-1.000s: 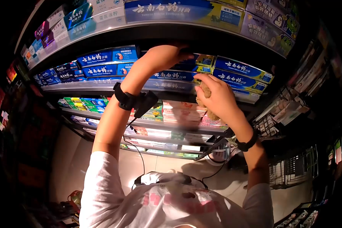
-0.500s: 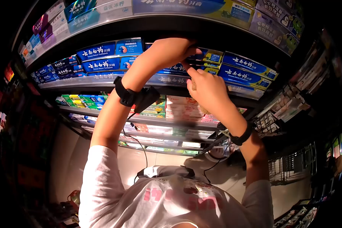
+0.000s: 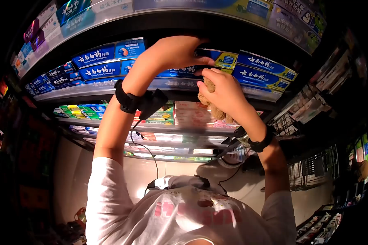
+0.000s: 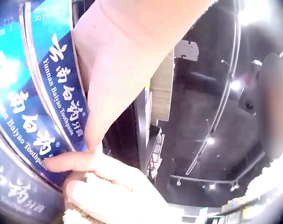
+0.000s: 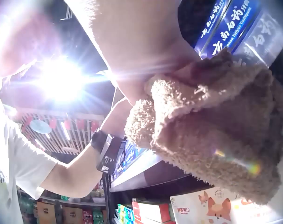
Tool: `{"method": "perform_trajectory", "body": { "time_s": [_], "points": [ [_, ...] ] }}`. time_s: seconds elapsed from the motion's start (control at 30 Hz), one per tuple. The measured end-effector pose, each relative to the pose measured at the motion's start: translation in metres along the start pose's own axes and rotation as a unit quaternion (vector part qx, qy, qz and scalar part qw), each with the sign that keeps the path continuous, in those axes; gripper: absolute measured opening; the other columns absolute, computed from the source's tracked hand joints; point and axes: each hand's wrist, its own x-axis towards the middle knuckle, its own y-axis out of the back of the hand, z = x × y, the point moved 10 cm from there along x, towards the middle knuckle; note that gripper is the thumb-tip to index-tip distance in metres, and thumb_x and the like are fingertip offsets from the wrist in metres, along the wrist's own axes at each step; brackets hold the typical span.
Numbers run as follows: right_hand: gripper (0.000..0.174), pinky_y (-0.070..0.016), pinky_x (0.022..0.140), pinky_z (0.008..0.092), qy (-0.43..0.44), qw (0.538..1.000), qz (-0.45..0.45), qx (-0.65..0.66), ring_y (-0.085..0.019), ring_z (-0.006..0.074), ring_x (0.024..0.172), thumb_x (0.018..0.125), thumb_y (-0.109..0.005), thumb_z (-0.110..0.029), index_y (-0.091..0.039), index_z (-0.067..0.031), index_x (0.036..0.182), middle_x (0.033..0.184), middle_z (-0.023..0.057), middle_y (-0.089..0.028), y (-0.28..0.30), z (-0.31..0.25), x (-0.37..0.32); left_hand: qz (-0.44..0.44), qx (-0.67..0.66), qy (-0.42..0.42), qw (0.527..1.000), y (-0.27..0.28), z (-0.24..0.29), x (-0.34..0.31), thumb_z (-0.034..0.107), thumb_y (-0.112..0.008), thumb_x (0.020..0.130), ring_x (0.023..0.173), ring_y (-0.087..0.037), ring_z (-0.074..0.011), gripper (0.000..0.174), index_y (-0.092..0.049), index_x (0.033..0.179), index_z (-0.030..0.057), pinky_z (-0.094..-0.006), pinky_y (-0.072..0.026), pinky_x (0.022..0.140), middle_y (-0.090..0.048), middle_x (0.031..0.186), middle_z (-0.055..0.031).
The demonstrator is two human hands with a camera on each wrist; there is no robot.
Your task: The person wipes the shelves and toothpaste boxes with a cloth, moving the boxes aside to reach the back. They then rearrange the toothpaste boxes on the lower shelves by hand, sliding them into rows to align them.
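Under the upper shelf, my left hand reaches in over blue Yunnan Baiyao toothpaste boxes. Its thumb points right beside a box with a yellow end; the other fingers are hidden, so I cannot tell whether they grip a box. My right hand holds a brown fluffy cloth, its fingertips just below the left thumb. In the left wrist view, one finger of the right hand overlaps the front of the boxes. The cloth hangs in folds in the right wrist view.
More toothpaste boxes are stacked to the right, others to the left. The upper shelf overhangs my hands. Lower shelves hold more cartons. A cable hangs from the left wrist camera. A wire basket stands at right.
My right hand has moved left with the cloth, close to the left hand. The left hand stays over the boxes, its thumb now showing more plainly. The head view has shifted slightly.
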Motion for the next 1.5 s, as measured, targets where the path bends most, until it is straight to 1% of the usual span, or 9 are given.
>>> {"method": "perform_trajectory", "body": {
  "time_s": [0.07,0.1,0.2,0.6,0.7,0.87,1.03,1.33,1.5],
  "points": [
    [0.021,-0.0478,0.062,0.0414,0.0,1.0,-0.011,-0.02,-0.06,0.0327,0.071,0.077,-0.06,-0.024,-0.059,-0.0044,0.085,0.081,0.0123,-0.06,-0.003,0.001,0.002,0.041,-0.005,-0.119,0.992,0.004,0.009,0.001,0.036,-0.07,0.071,0.082,-0.06,-0.0354,0.053,-0.056,0.112,0.005,-0.0368,-0.0471,0.069,-0.061,0.091,-0.0216],
    [0.023,-0.0481,0.062,0.0413,0.002,1.0,-0.007,-0.014,-0.06,0.0323,0.072,0.076,-0.06,-0.026,-0.059,-0.0037,0.083,0.081,0.0125,-0.06,-0.002,0.0,0.003,-0.027,-0.022,-0.068,0.997,0.001,0.006,0.005,0.031,-0.074,0.064,0.084,-0.06,-0.0345,0.057,-0.056,0.111,0.0049,-0.0353,-0.047,0.072,-0.061,0.094,-0.0211],
    [0.021,-0.0468,0.064,0.0375,-0.032,0.998,-0.039,-0.031,-0.059,0.0335,0.073,0.077,-0.062,-0.022,-0.06,-0.0027,0.086,0.079,0.0149,-0.06,-0.003,0.0,0.007,-0.056,0.0,-0.057,0.997,-0.005,-0.004,0.014,0.035,-0.077,0.06,0.084,-0.061,-0.0299,0.064,-0.056,0.112,0.0047,-0.0329,-0.0467,0.074,-0.062,0.095,-0.0187],
    [0.023,-0.047,0.064,0.037,-0.035,0.998,-0.047,-0.013,-0.06,0.0326,0.072,0.076,-0.063,-0.024,-0.061,-0.002,0.084,0.076,0.0159,-0.061,-0.003,0.001,0.008,-0.067,-0.003,-0.082,0.994,-0.006,-0.001,0.014,0.037,-0.078,0.059,0.09,-0.06,-0.0286,0.072,-0.053,0.116,0.0002,-0.0317,-0.0464,0.078,-0.06,0.104,-0.0197],
    [0.024,-0.0481,0.064,0.0385,-0.03,0.998,-0.049,-0.022,-0.061,0.0317,0.072,0.076,-0.062,-0.025,-0.061,-0.0028,0.084,0.077,0.0145,-0.061,-0.003,0.001,0.008,-0.056,0.033,-0.098,0.993,-0.006,0.001,0.013,0.042,-0.075,0.064,0.092,-0.06,-0.0291,0.071,-0.053,0.118,0.0018,-0.0321,-0.0465,0.078,-0.06,0.105,-0.02],
    [0.025,-0.049,0.065,0.04,-0.002,0.999,-0.038,-0.017,-0.061,0.0315,0.073,0.076,-0.061,-0.027,-0.062,-0.004,0.084,0.078,0.0139,-0.062,-0.004,0.0,0.008,-0.095,0.003,-0.031,0.995,-0.009,-0.003,0.012,0.051,-0.066,0.073,0.093,-0.06,-0.03,0.069,-0.052,0.12,0.0019,-0.0328,-0.0468,0.079,-0.06,0.105,-0.0209],
    [0.026,-0.049,0.067,0.0393,-0.029,0.998,-0.052,0.001,-0.061,0.0318,0.076,0.076,-0.061,-0.028,-0.062,-0.0041,0.086,0.082,0.0142,-0.063,-0.005,0.002,0.01,-0.043,0.001,-0.092,0.995,-0.006,0.001,0.01,0.043,-0.072,0.069,0.091,-0.061,-0.0301,0.068,-0.051,0.12,0.0026,-0.0322,-0.0472,0.077,-0.06,0.105,-0.0196],
    [0.027,-0.0485,0.07,0.036,-0.082,0.994,-0.045,0.051,-0.062,0.0322,0.08,0.077,-0.063,-0.024,-0.062,-0.0027,0.093,0.085,0.0168,-0.064,0.014,0.012,-0.006,-0.093,0.003,-0.046,0.995,-0.011,-0.005,0.013,0.042,-0.074,0.062,0.101,-0.058,-0.0303,0.077,-0.049,0.122,-0.0001,-0.0331,-0.0461,0.084,-0.057,0.114,-0.0193],
    [0.024,-0.0477,0.068,0.0329,-0.094,0.993,-0.009,0.075,-0.063,0.0308,0.078,0.077,-0.062,-0.018,-0.061,-0.0021,0.095,0.083,0.0178,-0.063,0.031,0.031,-0.017,-0.112,0.002,-0.035,0.993,-0.013,-0.006,0.015,0.042,-0.076,0.063,0.098,-0.059,-0.0286,0.075,-0.05,0.121,0.0014,-0.0318,-0.0461,0.083,-0.058,0.111,-0.0184]
  ]
}}
